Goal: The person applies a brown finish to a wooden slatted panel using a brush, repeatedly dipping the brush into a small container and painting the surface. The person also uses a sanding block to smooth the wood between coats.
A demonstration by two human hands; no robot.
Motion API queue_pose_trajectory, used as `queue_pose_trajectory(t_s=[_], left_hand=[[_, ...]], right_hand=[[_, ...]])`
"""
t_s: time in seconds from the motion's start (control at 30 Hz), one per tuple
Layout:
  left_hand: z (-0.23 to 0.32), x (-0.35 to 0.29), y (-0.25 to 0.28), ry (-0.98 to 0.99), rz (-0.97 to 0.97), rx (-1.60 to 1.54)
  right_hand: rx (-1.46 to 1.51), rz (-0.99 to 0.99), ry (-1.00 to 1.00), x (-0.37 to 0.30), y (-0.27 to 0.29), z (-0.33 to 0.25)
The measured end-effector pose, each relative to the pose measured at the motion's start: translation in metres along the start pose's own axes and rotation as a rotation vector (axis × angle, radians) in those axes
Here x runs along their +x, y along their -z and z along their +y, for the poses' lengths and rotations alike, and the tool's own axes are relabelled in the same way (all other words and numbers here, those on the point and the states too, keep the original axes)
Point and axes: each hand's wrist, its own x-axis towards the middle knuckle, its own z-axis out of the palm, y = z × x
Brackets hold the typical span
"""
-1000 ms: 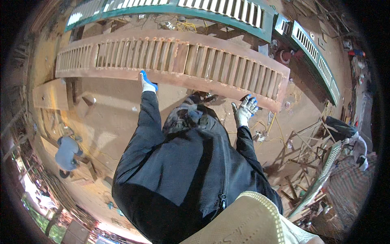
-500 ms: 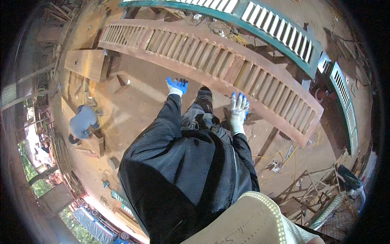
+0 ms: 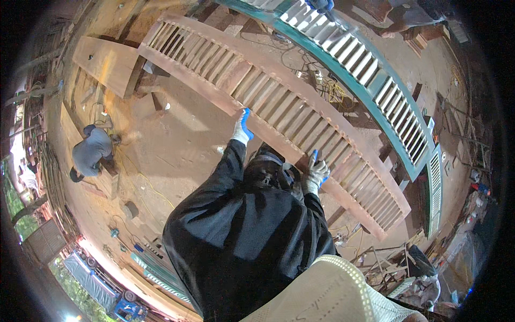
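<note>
Left hand and right hand at brown slatted panel, grips unclear (green slatted panel beyond).

Green slatted frame cut off by top edge; blue thing there clipped, too blurred to be named; grip of left hand too small to be read.

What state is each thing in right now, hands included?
Brown slatted panel: no green or white paint visible
Left hand: gloved, at the brown panel's near edge, grip unclear
Right hand: gloved, index finger extended, at the same edge
Green-framed panel: coloured frame, white slats, gaps showing
Yellow cable: loosely tangled
Co-worker in grey: bent low
</note>
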Motion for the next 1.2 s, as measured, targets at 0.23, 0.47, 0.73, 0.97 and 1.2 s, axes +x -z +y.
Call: queue_pose_trajectory(t_s=[0.23,0.47,0.73,0.97,1.2], left_hand=[[0.004,-0.029,-0.010,0.008,0.081,0.034],[0.006,-0.038,0.014,0.192,0.022,0.002],[0.038,-0.084,0.004,-0.045,-0.209,0.430],[0.067,-0.109,-0.037,-0.098,0.013,0.517],[0.066,-0.115,-0.106,-0.336,-0.053,0.424]], right_hand=[[0.227,-0.335,0.068,-0.008,0.043,0.020],[0.100,-0.356,0.061,0.002,0.059,0.028],[0.198,-0.654,0.124,0.036,0.118,0.062],[0.479,-0.828,0.170,0.078,0.160,0.094],[0.626,-0.910,0.319,0.148,0.168,0.136]])
